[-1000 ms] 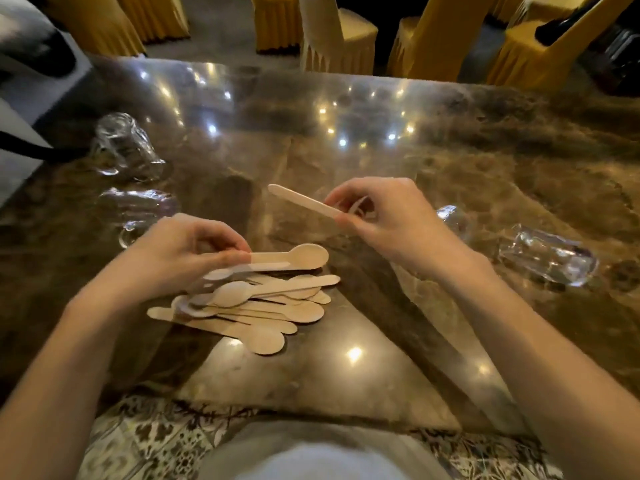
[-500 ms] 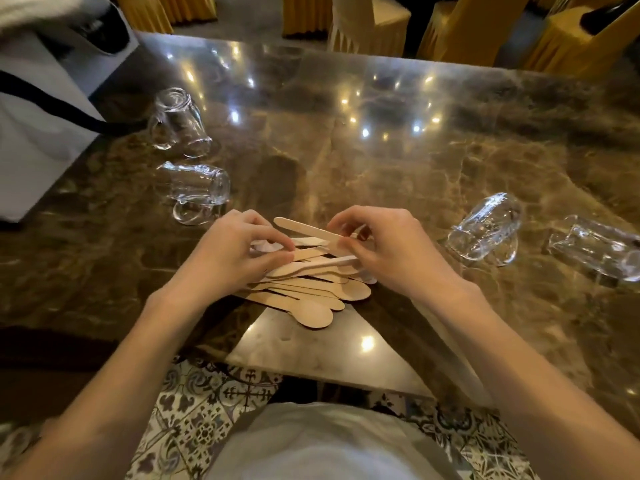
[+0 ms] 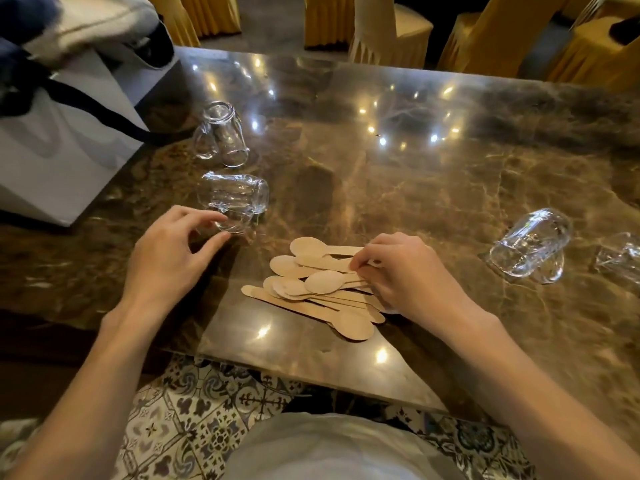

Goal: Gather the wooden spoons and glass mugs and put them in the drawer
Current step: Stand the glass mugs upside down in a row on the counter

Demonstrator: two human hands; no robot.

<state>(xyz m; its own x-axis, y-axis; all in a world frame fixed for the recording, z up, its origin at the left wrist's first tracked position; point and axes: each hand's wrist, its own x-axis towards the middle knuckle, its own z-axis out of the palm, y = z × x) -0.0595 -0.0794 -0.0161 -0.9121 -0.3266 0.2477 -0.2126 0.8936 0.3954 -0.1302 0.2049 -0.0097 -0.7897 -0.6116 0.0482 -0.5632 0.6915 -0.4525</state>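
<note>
A pile of several wooden spoons (image 3: 311,292) lies on the brown marble table (image 3: 415,188) near its front edge. My right hand (image 3: 401,275) rests on the handle ends of the pile, thumb and forefinger pinching one spoon's handle. My left hand (image 3: 169,254) is to the left of the pile, fingers apart, its fingertips at the handle of a glass mug (image 3: 235,197) lying on its side. A second mug (image 3: 221,133) lies tilted behind that one. A third mug (image 3: 531,244) lies on its side at the right. Another glass (image 3: 620,258) is cut off by the right edge.
A white paper bag (image 3: 59,161) with a dark strap stands on the table's left end, close to the two left mugs. Yellow-covered chairs (image 3: 391,32) line the far side. Patterned floor tiles (image 3: 194,420) show below the table's front edge.
My left hand has left the spoon pile and moved left to the near mug. My right hand has brought its spoon down onto the pile. The view has shifted, with the pile now nearer the middle.
</note>
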